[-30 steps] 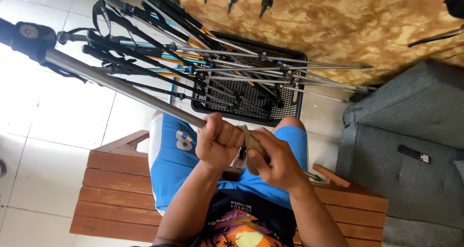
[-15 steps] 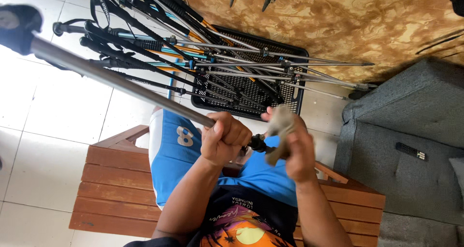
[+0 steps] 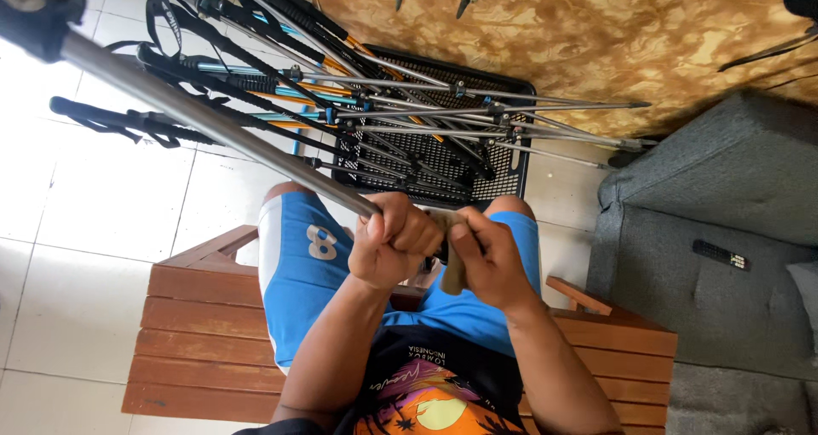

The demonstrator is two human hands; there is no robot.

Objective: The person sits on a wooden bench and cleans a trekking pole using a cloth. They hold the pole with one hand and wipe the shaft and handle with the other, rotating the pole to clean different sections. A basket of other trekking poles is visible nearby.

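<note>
On white floor tiles (image 3: 102, 222) stands a wooden bench (image 3: 204, 333) — beside it a grey sofa (image 3: 724, 247). Left hand (image 3: 394, 246) fists a metal pole (image 3: 213, 124); right hand (image 3: 490, 260) clamps its tan grip (image 3: 453, 273) — before a black crate (image 3: 426, 158).

The pole (image 3: 221, 128) gripped in the left hand (image 3: 394, 247) had a smooth metal shaft with a dull silver sheen and a matt black plastic end; the handle (image 3: 454, 269) under the right hand (image 3: 487, 260) looked like tan cork, finely grained. The bundled poles (image 3: 409, 103) showed thin bright metal shafts and black matt grips with fabric straps. The crate (image 3: 426, 158) was black perforated plastic. The bench (image 3: 213, 333) was slatted reddish wood, lightly worn. The floor (image 3: 85, 222) was glossy white tile, the shorts (image 3: 298, 265) smooth blue cloth, the sofa (image 3: 724, 230) coarse grey fabric, and the remote (image 3: 720, 254) matt black plastic.
</note>
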